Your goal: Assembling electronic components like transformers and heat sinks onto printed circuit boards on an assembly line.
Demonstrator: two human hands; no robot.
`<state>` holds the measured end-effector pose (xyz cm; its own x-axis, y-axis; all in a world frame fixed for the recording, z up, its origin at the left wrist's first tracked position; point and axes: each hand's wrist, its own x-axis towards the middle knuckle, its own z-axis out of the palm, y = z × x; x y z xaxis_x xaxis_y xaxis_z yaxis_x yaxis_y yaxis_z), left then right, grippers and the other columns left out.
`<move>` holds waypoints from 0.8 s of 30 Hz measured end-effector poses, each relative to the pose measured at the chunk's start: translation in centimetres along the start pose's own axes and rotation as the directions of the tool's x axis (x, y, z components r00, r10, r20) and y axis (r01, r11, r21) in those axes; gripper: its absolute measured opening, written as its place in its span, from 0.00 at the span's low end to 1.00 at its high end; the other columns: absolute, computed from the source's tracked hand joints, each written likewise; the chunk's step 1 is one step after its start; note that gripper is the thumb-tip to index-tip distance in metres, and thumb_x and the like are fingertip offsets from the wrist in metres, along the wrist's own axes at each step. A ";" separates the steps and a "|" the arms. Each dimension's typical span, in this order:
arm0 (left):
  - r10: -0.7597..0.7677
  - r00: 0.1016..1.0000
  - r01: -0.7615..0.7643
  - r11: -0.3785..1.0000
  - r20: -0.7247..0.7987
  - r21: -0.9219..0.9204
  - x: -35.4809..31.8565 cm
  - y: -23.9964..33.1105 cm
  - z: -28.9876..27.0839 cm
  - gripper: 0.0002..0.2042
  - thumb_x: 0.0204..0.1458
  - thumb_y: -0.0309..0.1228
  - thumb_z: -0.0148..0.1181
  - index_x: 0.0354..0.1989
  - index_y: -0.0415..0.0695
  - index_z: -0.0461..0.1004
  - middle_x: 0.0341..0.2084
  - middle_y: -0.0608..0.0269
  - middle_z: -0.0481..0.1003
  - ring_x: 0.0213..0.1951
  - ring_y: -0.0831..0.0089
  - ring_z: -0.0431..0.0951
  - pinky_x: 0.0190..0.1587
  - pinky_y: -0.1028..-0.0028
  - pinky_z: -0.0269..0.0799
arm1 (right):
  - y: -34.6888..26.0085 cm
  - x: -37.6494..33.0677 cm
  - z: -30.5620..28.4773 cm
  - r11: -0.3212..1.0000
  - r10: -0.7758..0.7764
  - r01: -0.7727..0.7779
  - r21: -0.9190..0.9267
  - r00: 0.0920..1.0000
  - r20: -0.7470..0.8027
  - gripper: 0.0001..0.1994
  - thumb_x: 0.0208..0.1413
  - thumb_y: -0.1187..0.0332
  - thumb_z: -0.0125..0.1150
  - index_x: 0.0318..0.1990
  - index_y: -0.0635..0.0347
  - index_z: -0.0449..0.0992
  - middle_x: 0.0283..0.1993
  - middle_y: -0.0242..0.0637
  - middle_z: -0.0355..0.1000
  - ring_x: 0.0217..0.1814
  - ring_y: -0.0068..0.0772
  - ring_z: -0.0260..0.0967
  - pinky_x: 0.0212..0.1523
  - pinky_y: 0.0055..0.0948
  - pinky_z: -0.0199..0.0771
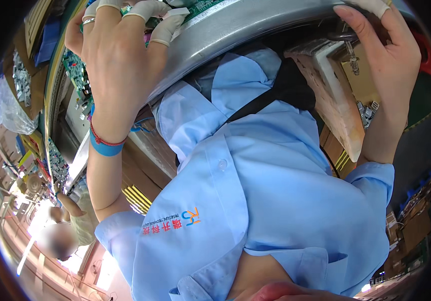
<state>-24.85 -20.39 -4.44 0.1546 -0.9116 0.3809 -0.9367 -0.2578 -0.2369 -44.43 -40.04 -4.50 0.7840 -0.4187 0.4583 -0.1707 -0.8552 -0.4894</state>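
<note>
At the upper left, my left hand (120,60) is bent over a green circuit board (203,7), with pale finger cots on several fingers and the thumb. A small white part (179,13) shows at its thumb and fingertips, and the fingers look closed on it. A ring and a blue wristband (106,145) are on this hand and wrist. My right hand (393,55) is at the upper right, by the grey metal rail (255,22). Its thumb stands apart from a cot-covered finger, nothing showing between them; the upper edge cuts off some fingertips.
More circuit boards (76,75) lie left of my left wrist. Beyond them are a clear plastic bag (15,110) and a box of metal parts (22,75). A worn board-like panel (333,95) stands below the rail near my right forearm. Another person (77,220) is at the far left.
</note>
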 end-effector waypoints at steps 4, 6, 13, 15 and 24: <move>0.011 1.000 -0.012 1.000 0.024 0.029 -0.2 0.0 0.1 0.09 0.43 0.38 0.70 0.31 0.51 0.82 0.39 0.67 0.76 0.43 0.71 0.73 0.52 0.67 0.52 | -0.2 -1.0 -0.8 0.992 0.120 -0.118 -0.033 0.990 0.072 0.07 0.46 0.78 0.65 0.34 0.67 0.76 0.34 0.40 0.72 0.36 0.32 0.71 0.37 0.24 0.69; 0.021 0.999 -0.023 0.999 0.047 0.035 -0.1 0.1 -0.2 0.09 0.43 0.39 0.70 0.31 0.51 0.82 0.39 0.66 0.76 0.43 0.70 0.74 0.52 0.66 0.51 | -0.1 -1.4 -0.9 0.958 0.280 -0.284 0.038 0.957 0.076 0.06 0.47 0.78 0.65 0.34 0.67 0.76 0.35 0.39 0.71 0.37 0.30 0.71 0.38 0.24 0.69; 0.053 0.997 -0.058 0.993 0.051 0.099 -0.4 -0.1 -0.2 0.09 0.45 0.39 0.69 0.32 0.50 0.82 0.40 0.64 0.76 0.42 0.69 0.75 0.53 0.62 0.51 | 3.0 -3.1 -0.2 0.992 0.128 -0.129 -0.011 0.989 -0.078 0.06 0.49 0.75 0.63 0.34 0.67 0.76 0.32 0.38 0.72 0.30 0.27 0.71 0.30 0.23 0.70; 0.059 0.997 -0.065 0.991 0.055 0.113 -0.4 -0.2 -0.1 0.09 0.45 0.39 0.69 0.32 0.50 0.82 0.40 0.64 0.76 0.42 0.69 0.75 0.53 0.61 0.51 | 5.6 -4.6 -0.1 0.985 0.164 -0.158 0.068 0.983 -0.081 0.08 0.52 0.72 0.63 0.39 0.62 0.78 0.37 0.33 0.74 0.33 0.21 0.70 0.34 0.18 0.69; 0.078 0.996 -0.083 0.991 0.051 0.103 -0.2 -0.4 0.2 0.09 0.46 0.39 0.69 0.32 0.50 0.82 0.40 0.64 0.76 0.42 0.70 0.76 0.53 0.63 0.52 | 7.8 -6.4 -1.2 0.952 0.305 -0.304 0.034 0.952 -0.036 0.10 0.56 0.66 0.62 0.45 0.57 0.80 0.44 0.30 0.76 0.44 0.20 0.72 0.46 0.17 0.69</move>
<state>-24.43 -20.15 -4.60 0.0967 -0.9442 0.3150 -0.9090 -0.2126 -0.3584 -51.50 -44.39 -10.30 0.6721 -0.6707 0.3136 -0.3809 -0.6764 -0.6304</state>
